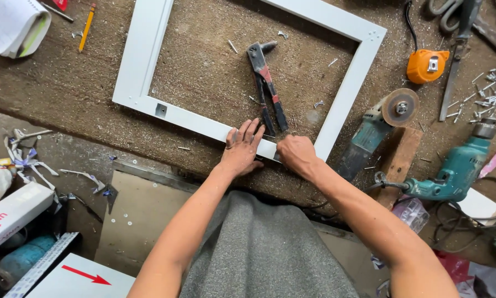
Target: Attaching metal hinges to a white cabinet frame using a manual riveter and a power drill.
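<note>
A person in a grey shirt leans over a dusty brown bench (66, 83), both bare hands working at the near rail of a white rectangular frame (143, 49) that lies flat on it. The left hand (241, 148) rests palm down on the rail, its grip released, fingers spread and pointing to the far side. The right hand (295, 154) sits just beside it to the right, near the frame's near right corner, its grip clenched; whether it holds anything cannot be told. Inside the frame, just beyond the left hand's fingertips, lies a hand riveter (267, 88) with red and black handles. To the right of the frame lie an angle grinder (377, 124) with its disc facing up, a wooden block (402, 154) and a teal power drill (457, 165). Farther off on the right are an orange tape measure (427, 65) and a scatter of loose rivets (488, 91). At the far left, a yellow pencil (87, 25) lies on the bench beside a white notebook (13, 25).
</note>
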